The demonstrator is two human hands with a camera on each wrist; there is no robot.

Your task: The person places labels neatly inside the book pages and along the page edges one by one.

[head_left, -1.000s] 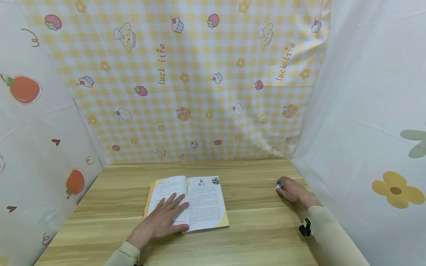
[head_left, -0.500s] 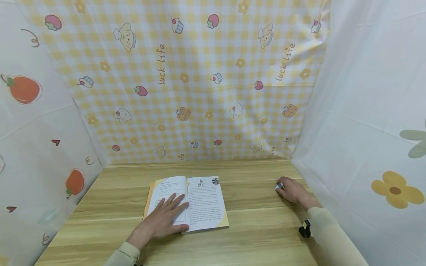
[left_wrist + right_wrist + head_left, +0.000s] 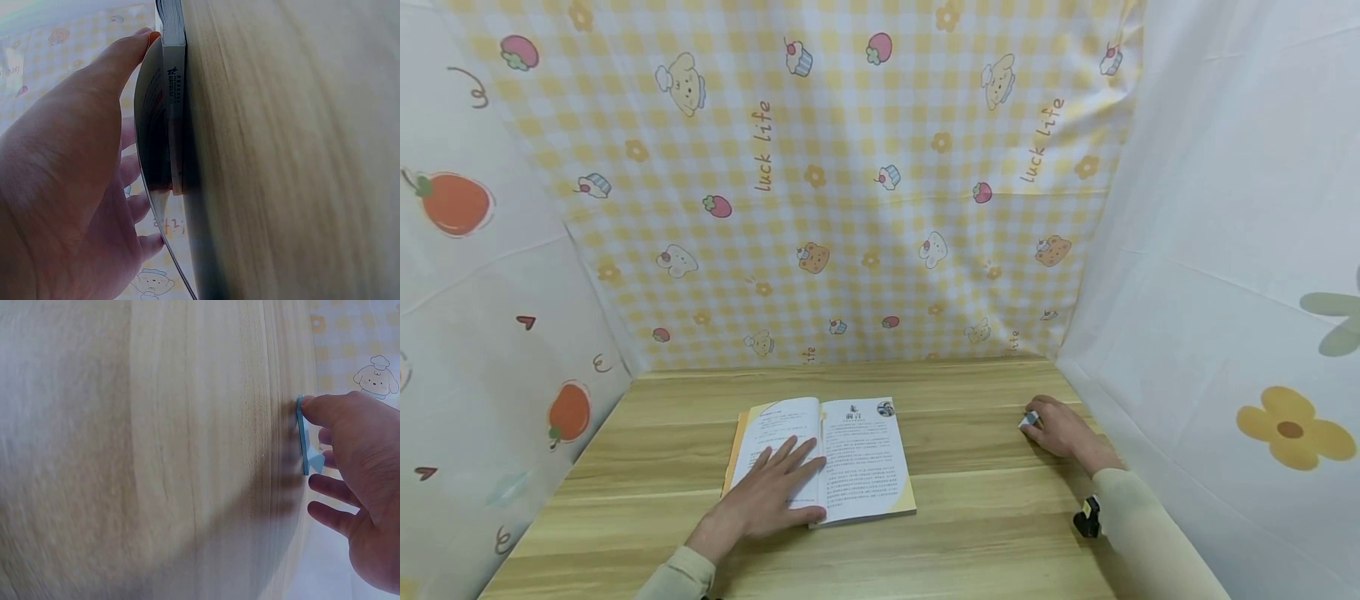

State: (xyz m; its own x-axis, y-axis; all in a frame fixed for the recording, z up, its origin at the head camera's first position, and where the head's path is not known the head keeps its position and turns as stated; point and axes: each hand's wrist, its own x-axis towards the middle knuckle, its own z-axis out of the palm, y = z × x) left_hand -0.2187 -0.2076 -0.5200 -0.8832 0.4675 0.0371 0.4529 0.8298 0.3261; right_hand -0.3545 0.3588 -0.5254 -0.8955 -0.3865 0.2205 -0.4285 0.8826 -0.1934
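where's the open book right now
In the head view, the open book lies on the wooden table just left of centre, the left hand resting on it.

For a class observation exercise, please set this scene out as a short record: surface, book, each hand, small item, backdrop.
Surface: wood-grain table
Book: open book, lying on the table, printed pages up
Left hand: left hand rests on the book, fingers spread
Right hand: right hand holds the small item, apart from the book
Small item: small item, blue and whitish; exact kind unclear
Backdrop: yellow-and-white checked cloth with cartoon prints
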